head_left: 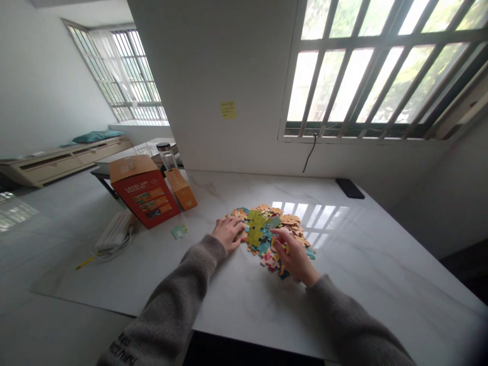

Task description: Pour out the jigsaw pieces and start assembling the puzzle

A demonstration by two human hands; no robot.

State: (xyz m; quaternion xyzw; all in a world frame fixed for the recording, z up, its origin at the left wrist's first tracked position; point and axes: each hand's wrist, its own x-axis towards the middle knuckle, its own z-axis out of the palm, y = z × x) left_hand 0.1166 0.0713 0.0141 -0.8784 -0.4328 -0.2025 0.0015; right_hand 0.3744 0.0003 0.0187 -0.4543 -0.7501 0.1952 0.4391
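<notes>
A heap of loose, many-coloured jigsaw pieces [290,223] lies in the middle of the white marble table [381,264]. A joined strip of yellow-green pieces [254,229] lies on the heap between my hands. My left hand [227,232] rests knuckles-up at the heap's left edge, fingers curled and touching the strip. My right hand [293,258] sits on the heap's near side, its fingers bent and pinched on the pieces; what they hold is too small to name. Both forearms wear grey knitted sleeves.
A red puzzle box [145,195] stands at the left with an orange box [183,189] beside it and a clear bottle [168,156] behind. One stray piece [179,231] lies near the red box. A black phone [349,188] lies by the wall. A white power strip [114,231] sits at the left edge.
</notes>
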